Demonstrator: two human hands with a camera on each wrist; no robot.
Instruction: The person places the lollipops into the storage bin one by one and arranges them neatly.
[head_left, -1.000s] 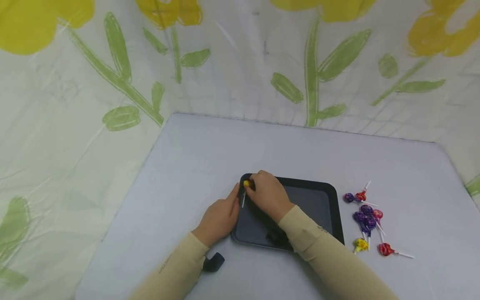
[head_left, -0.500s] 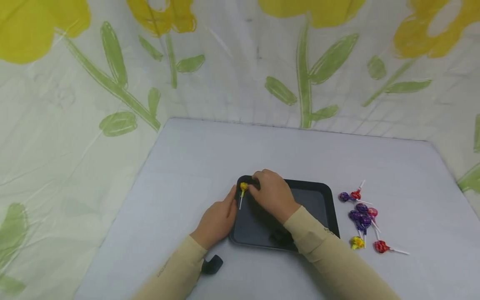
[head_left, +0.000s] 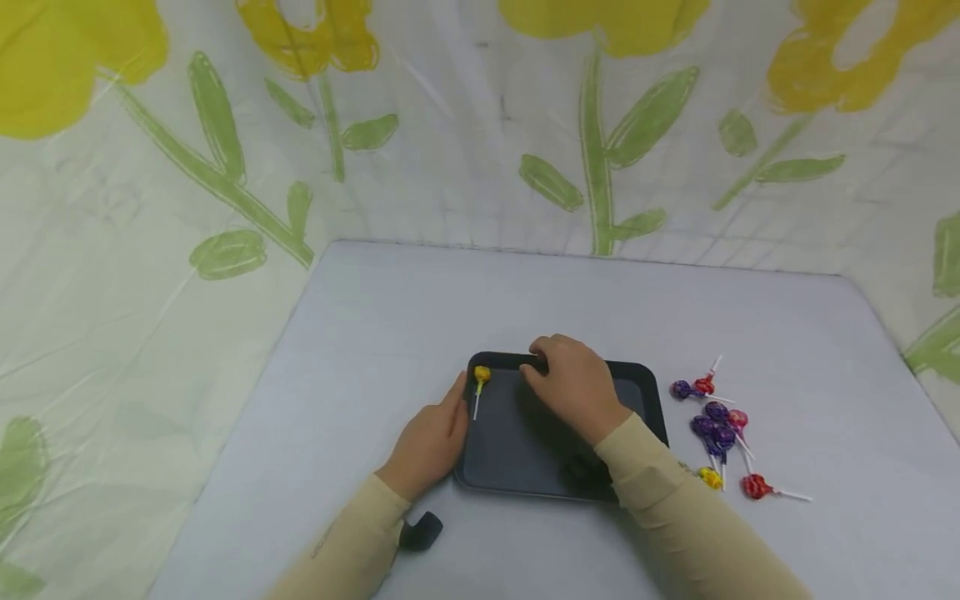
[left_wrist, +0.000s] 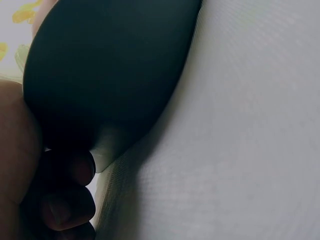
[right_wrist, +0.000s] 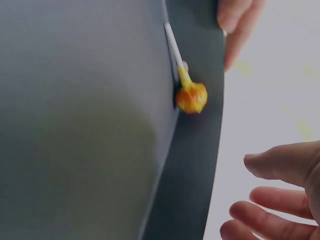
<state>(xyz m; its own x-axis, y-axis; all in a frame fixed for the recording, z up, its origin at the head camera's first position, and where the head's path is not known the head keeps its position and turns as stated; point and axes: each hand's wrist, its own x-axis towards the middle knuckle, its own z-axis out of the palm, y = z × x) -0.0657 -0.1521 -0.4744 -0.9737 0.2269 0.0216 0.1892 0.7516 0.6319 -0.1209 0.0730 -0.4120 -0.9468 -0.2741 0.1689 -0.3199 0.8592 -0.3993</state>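
Observation:
A dark rectangular baking tray (head_left: 510,467) lies on the white table. My left hand (head_left: 430,440) grips its left side; in the left wrist view, curled fingers (left_wrist: 65,207) show by the tray's underside. One yellow lollipop (head_left: 482,375) rests in the tray's far left corner, stick toward me. The right wrist view shows this yellow-orange lollipop (right_wrist: 192,97) against the tray wall. My right hand (head_left: 576,385) hovers over the far part of the tray, holding nothing. Its thumb and fingers are spread apart in the right wrist view.
Right of the tray lie several wrapped lollipops: purple ones (head_left: 716,429), a pink one (head_left: 738,418), red ones (head_left: 756,487) and a yellow one (head_left: 709,477). A black curved object (head_left: 422,531) shows by the left sleeve. A flower-patterned sheet (head_left: 450,167) hangs behind the table.
My right hand has let go of the yellow lollipop in the tray's corner and moved right, away from it. The left hand stays at the tray's side. The head view has shifted slightly.

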